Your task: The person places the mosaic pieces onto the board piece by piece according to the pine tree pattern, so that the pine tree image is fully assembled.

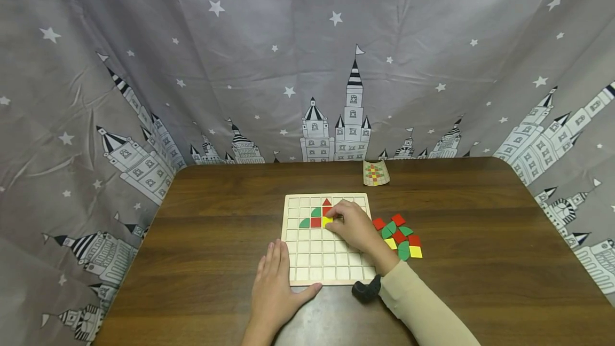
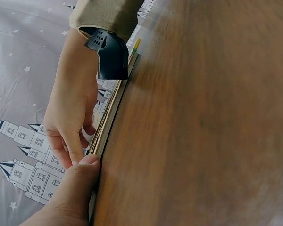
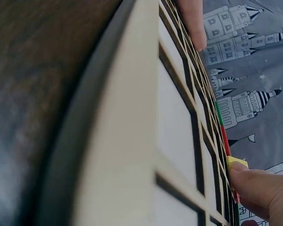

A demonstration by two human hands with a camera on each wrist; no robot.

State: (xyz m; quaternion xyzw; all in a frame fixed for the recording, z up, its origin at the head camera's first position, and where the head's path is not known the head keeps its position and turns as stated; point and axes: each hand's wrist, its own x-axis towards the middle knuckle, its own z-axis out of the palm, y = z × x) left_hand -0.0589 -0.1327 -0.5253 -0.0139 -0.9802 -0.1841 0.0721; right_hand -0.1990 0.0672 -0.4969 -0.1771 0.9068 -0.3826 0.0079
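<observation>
A pale wooden grid board (image 1: 331, 260) lies on the table, its upper cells holding a red triangle (image 1: 326, 202), green quarter-circles (image 1: 305, 223) and red squares (image 1: 315, 222). My right hand (image 1: 353, 224) pinches a yellow square tile (image 1: 328, 221) between thumb and fingers at a cell beside a red square. From the right wrist, that yellow tile (image 3: 237, 161) stands a little proud of the board under the thumb (image 3: 250, 181). With fingers straight along the board's left edge and thumb near its bottom edge, my left hand (image 1: 275, 290) rests at the lower left corner.
Right of the board lies a loose pile of red, green and yellow tiles (image 1: 400, 237), partly behind the right forearm. A small pattern card (image 1: 376, 173) sits near the table's back edge. Behind the brown table (image 1: 216, 218) hangs a grey castle-print curtain (image 1: 269, 68).
</observation>
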